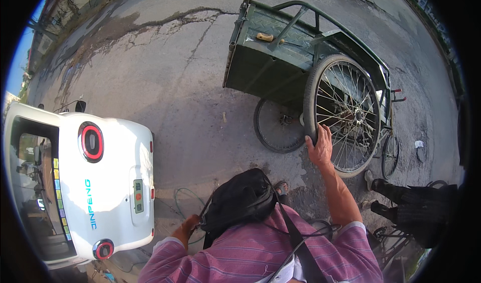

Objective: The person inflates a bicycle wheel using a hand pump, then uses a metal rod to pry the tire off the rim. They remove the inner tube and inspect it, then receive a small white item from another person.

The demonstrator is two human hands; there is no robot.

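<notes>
My right hand (320,145) grips the tyre of a large spoked wheel (311,95), thumb on the outer side and fingers curled over the rim. The wheel stands against the side of a green metal cargo tricycle (270,72), whose bed is tilted. A second wheel (265,143) shows beneath the bed. Lying on the bed's ledge is a screwdriver (264,37) with a yellowish handle. My left hand (190,224) is low beside a black shoulder bag (238,198) that hangs at my front; its fingers are hidden, so what they do cannot be made out.
A small white vehicle (120,168) with red-ringed lights is parked at the left. At the right a person in dark clothes (401,200) stands close to the tricycle. A thin green hose (183,193) lies on the cracked pavement (175,82).
</notes>
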